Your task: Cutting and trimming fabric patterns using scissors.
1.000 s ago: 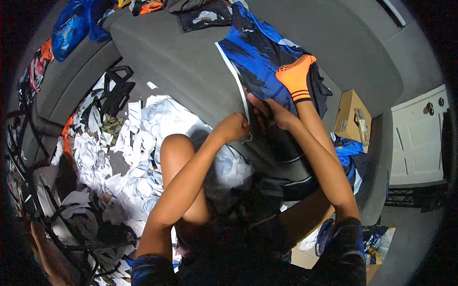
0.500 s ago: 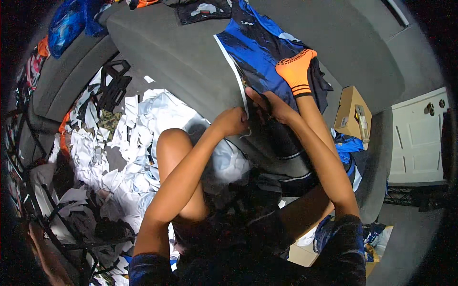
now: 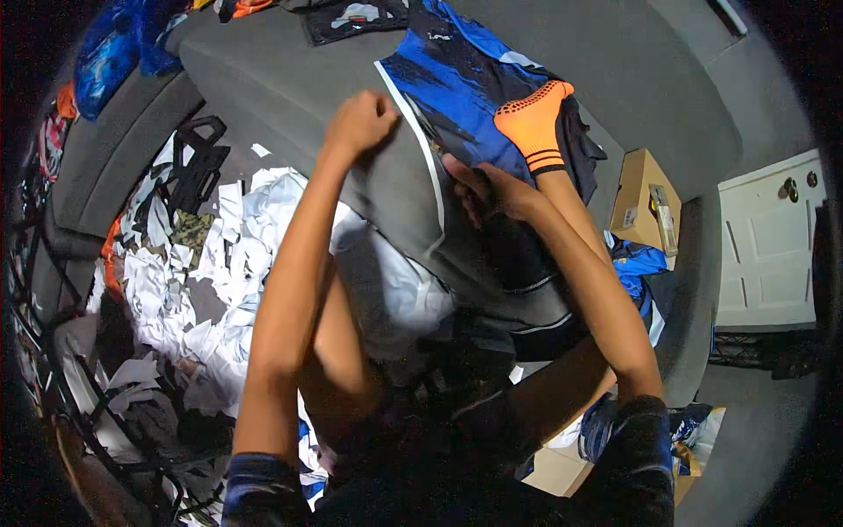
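Observation:
A blue and black printed garment (image 3: 457,105) with a white edge strip (image 3: 411,119) lies spread over the grey sofa seat. My left hand (image 3: 362,125) is closed in a fist above the seat, just left of that strip; whatever its fingers hold is hidden. At the garment's lower part, beside the strip, my right hand (image 3: 499,191) curls around a dark object whose kind I cannot make out against the black cloth. My foot in an orange grip sock (image 3: 534,127) rests on the garment's right side.
White scraps (image 3: 219,290) heap on the floor at left, near a black plastic frame (image 3: 198,167). A cardboard box (image 3: 645,198) stands at right, with blue fabric (image 3: 637,259) below it. Beyond is a white door (image 3: 768,241). A blue bag (image 3: 114,66) sits far left.
My left hand has moved up and left, from beside the right hand to near the upper white strip. The right hand stays at about the same place on the garment.

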`<state>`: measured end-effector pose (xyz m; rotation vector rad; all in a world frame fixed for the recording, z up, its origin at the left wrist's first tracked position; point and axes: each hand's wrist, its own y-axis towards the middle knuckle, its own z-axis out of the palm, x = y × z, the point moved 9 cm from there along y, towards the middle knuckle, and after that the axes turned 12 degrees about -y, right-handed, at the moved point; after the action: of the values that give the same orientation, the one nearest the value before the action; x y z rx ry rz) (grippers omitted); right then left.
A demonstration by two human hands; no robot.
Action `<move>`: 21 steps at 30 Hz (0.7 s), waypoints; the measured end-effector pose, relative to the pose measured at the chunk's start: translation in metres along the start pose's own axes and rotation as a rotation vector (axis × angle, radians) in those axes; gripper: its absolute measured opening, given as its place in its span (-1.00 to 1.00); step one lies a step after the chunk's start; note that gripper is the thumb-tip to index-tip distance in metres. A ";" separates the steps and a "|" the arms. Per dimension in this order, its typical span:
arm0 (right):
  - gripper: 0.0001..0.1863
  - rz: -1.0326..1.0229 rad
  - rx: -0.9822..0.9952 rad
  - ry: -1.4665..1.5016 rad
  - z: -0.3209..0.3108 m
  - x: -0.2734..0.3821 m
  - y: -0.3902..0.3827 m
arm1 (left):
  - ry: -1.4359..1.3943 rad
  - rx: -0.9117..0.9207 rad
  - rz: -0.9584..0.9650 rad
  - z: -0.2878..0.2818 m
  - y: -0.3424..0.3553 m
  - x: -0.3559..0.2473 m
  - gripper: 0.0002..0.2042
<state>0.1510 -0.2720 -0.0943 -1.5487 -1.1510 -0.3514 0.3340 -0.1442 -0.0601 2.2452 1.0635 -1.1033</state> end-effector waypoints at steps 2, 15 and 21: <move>-0.43 0.098 -0.045 0.346 -0.003 -0.010 0.001 | 0.098 -0.073 0.089 0.004 0.010 0.007 -0.48; -0.55 0.014 -0.086 -0.121 -0.014 0.018 0.005 | 0.394 0.082 0.072 0.018 0.050 0.024 0.19; -0.57 0.035 -0.094 -0.174 -0.006 0.035 -0.005 | 0.429 0.083 0.037 0.017 0.051 0.025 0.22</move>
<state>0.1655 -0.2606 -0.0631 -1.7061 -1.2545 -0.2537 0.3760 -0.1753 -0.0887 2.6291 1.1450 -0.6729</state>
